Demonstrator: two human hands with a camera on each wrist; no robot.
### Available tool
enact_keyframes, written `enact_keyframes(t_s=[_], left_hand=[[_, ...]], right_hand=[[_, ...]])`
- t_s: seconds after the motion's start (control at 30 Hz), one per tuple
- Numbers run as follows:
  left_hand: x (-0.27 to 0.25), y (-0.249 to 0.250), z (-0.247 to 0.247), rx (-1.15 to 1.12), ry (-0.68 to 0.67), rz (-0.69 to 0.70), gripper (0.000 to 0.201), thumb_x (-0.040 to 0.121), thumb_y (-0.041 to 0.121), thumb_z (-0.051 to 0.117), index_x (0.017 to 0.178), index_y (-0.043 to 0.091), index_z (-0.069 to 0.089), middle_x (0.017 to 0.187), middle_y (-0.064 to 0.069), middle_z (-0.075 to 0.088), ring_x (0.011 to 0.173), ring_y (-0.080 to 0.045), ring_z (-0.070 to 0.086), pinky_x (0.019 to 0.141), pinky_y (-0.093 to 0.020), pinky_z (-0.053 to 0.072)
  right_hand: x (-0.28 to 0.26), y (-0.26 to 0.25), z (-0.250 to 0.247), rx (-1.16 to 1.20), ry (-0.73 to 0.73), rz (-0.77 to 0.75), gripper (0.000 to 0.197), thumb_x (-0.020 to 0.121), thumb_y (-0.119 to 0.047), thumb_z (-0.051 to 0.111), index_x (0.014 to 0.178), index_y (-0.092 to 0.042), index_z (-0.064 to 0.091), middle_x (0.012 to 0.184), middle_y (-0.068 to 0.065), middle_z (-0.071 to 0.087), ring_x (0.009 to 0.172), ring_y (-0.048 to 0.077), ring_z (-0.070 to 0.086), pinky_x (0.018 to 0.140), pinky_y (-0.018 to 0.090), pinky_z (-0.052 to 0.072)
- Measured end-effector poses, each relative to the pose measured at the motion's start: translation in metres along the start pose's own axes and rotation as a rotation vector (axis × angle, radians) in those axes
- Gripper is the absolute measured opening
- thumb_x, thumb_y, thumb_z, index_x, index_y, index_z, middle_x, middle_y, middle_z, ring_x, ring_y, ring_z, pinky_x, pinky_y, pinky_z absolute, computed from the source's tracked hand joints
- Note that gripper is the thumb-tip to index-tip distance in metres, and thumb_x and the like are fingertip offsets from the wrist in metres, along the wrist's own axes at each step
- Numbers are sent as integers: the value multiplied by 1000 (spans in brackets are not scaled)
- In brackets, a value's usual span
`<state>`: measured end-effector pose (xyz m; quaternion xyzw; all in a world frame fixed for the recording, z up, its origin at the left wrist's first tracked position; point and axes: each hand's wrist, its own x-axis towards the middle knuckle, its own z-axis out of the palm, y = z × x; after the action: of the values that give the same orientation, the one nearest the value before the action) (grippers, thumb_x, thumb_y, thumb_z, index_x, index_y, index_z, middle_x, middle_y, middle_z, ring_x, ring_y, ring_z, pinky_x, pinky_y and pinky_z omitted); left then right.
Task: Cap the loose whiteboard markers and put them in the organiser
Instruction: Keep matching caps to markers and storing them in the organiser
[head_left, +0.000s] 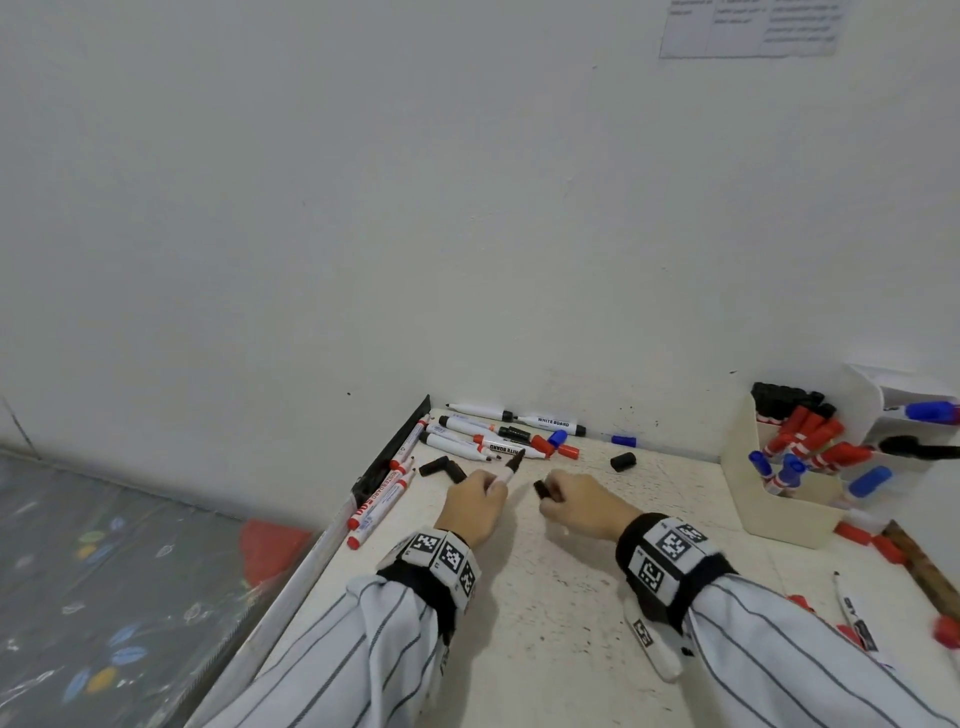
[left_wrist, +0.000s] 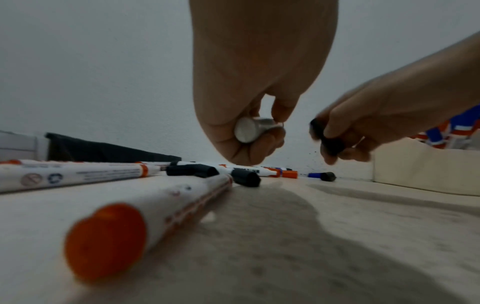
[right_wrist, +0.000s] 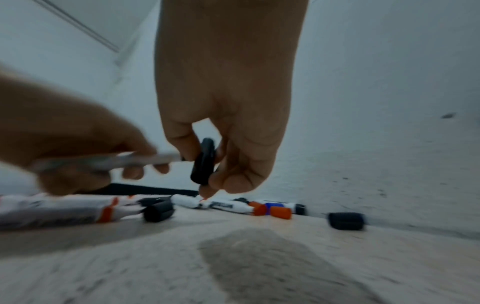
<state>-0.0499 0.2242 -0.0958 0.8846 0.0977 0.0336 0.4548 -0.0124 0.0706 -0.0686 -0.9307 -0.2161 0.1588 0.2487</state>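
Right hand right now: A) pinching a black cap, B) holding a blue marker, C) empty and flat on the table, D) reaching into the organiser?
A: the right hand pinches a black cap in its fingers, close to the uncapped black marker that the left hand holds.

The head view looks down from above at the surface (head_left: 545, 597) in a wall corner. Each wrist view sits low, just above that surface, facing the wall past its own hand. All three share the scattered markers (head_left: 483, 436).
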Motion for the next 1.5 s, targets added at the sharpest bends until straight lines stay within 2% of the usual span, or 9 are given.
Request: enact_keyframes(t_s=[0.27,0.57,0.7,0.9,1.0,1.17,1.3,1.43,1.5], left_hand=[[-15,8,20,39,-155,28,28,96,25,48,120,13,55,116,-9,60,103,-20,56,88,-26,43],[-26,8,22,48,-174,105,24,93,22,53,116,17,59,107,-6,61,93,-16,55,85,-27,45],[-31,10,21,-40,-141,169,27,83,21,69,107,18,59,93,1,58,79,-10,54,66,-14,43],[-31,13,16,46,-185,297,16,92,22,56,98,16,70,68,5,56,58,-4,45,56,-15,35],[-32,18,15,-118,-253,218,26,95,26,52,73,17,62,55,5,44,40,-2,35,45,-17,31],[-33,26,8,-484,-432,25,21,95,28,52,94,11,65,61,6,48,34,-3,31,35,-14,23],[-30,30,8,-333,-376,99,18,93,30,54,98,18,67,68,5,54,45,-6,42,44,-18,35],[-22,26,11,83,-217,117,42,85,30,66,125,19,57,113,3,60,98,-13,57,90,-29,46],[-18,18,11,324,-110,-15,56,81,31,69,129,16,46,125,-2,52,108,-17,54,95,-30,46]], right_hand=[[-15,29,-19,324,442,74,16,85,-4,60,89,-17,52,96,4,57,87,16,53,67,18,39],[-24,31,-18,273,102,115,11,97,-23,47,93,-18,56,77,-3,61,56,6,46,49,14,36],[-26,30,-16,245,143,181,46,98,-45,32,64,-18,46,55,-5,39,47,8,33,50,20,28],[-30,28,-16,294,148,160,47,98,-46,31,61,-18,36,52,-3,31,43,11,26,47,23,26],[-33,26,-19,386,165,52,44,99,-43,31,65,-16,38,51,-3,34,43,10,29,49,22,28],[-34,28,-22,538,138,-59,35,99,-39,35,75,-15,43,56,-5,37,50,10,33,53,23,32],[-33,28,-30,390,215,-76,36,97,-40,41,73,-14,49,57,-4,40,46,6,33,52,21,31],[-33,34,-39,365,336,-84,34,95,-35,48,72,-12,56,60,0,50,48,7,43,51,17,38],[-36,39,-46,410,430,-60,30,95,-30,51,81,-4,59,66,4,56,51,12,48,49,16,41]])
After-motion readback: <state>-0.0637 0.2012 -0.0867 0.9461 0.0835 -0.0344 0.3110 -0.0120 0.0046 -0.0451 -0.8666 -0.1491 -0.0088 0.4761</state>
